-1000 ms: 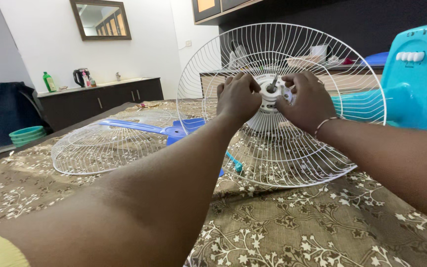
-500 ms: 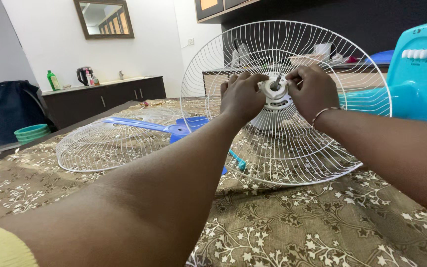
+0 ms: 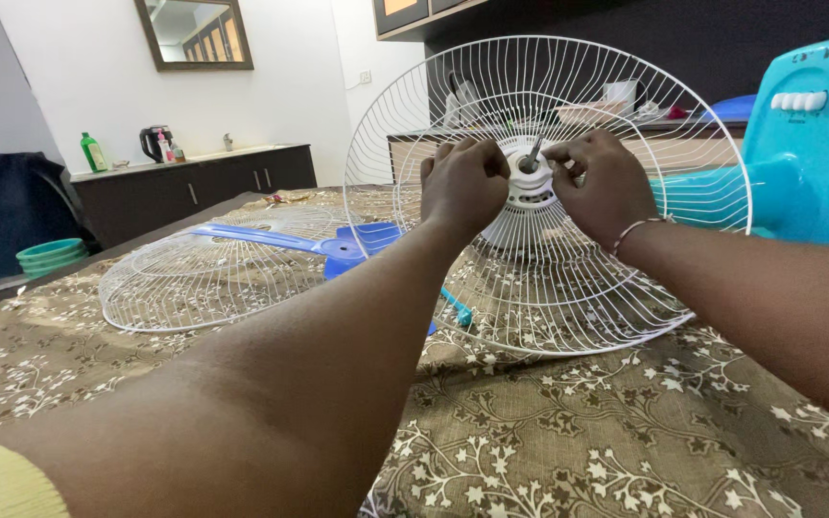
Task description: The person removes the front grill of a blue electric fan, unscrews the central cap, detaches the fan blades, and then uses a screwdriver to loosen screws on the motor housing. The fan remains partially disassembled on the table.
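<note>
Fan guard (image 3: 568, 288) stands tilted, shaft toward the camera, both hands pinching its hub (image 3: 530, 182).

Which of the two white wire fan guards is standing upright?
The rear guard that both hands grip at its hub stands upright on the fan body; the other guard lies flat on the cloth, left.

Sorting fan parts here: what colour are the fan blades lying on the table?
Blue; the fan blades show best in the head view, beside the flat white guard.
</note>
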